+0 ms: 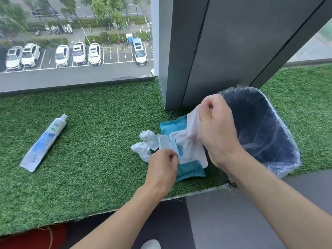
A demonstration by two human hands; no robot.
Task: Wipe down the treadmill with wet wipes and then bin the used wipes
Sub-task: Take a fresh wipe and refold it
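A ledge covered in artificial turf (89, 141) is seen across most of the view, backed by a grey pillar (215, 51). A dark bin (260, 123), lined with a clear plastic bag, is stood on the turf at the foot of the pillar, on the right.

The right hand (218, 133) is raised just in front of the bin's near-left rim. Its fingers are curled, and a white wet wipe (190, 139) is pinched between thumb and fingertips, drawn up out of the pack. The left hand (161, 168) is held low at the pack's near-left edge, with its fingers curled in. A grip at the opening is indicated, but what exactly is pinched cannot be told.

A white and blue tube (45, 142) is laid on the turf, well apart to the left. The teal wipes pack (190, 170) is laid flat on the turf, just left of the bin. Crumpled white wipes (146, 142) are found on the turf, touching the pack's left side. The pack's white lid flap (163, 143) is folded open towards them.
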